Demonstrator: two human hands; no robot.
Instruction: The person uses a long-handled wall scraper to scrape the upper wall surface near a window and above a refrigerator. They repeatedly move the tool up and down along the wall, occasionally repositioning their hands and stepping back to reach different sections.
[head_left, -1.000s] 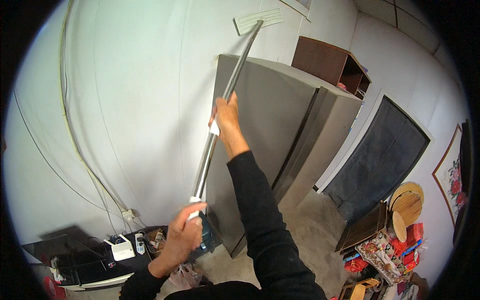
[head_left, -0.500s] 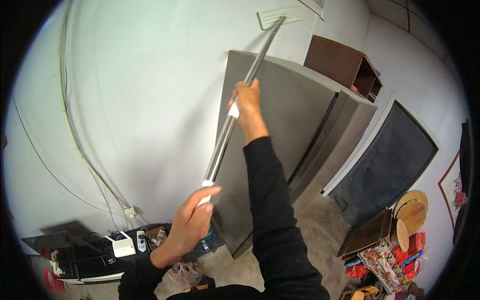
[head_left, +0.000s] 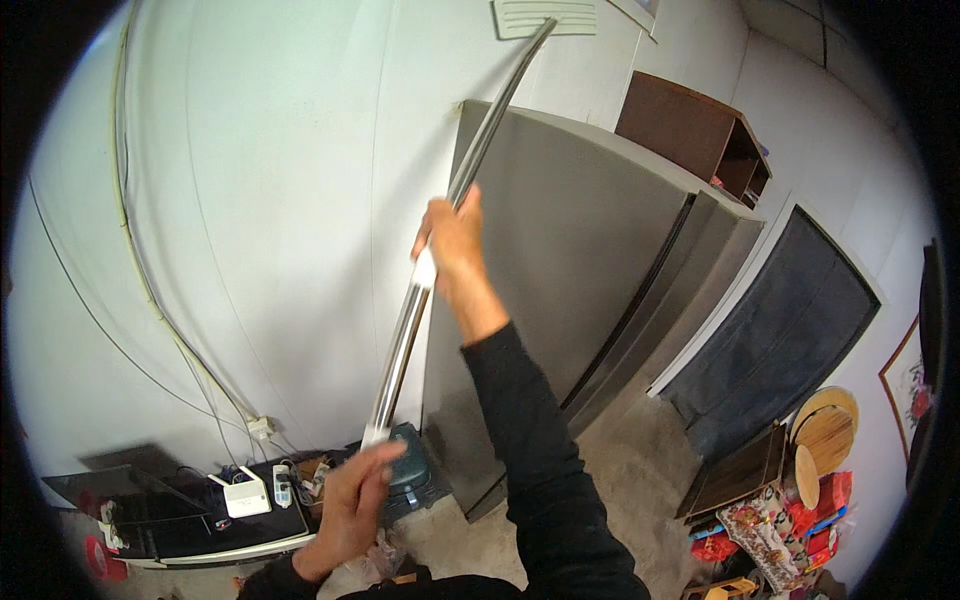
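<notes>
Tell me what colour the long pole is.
The pole is silvery with white parts, shown best in the head view.

Right hand (head_left: pixel 456 240) high; left hand (head_left: pixel 352 500) low

Bright, cool light washes the white wall panels (head_left: pixel 270 220) at ten o'clock; my metal mop pole (head_left: pixel 403 350) glints and throws a soft shadow (head_left: pixel 393 225) on them. My left hand (head_left: pixel 350 505) looks slightly blurred. The door curtain (head_left: pixel 780 340) at three o'clock bows with fisheye distortion, inside black vignetting.
</notes>
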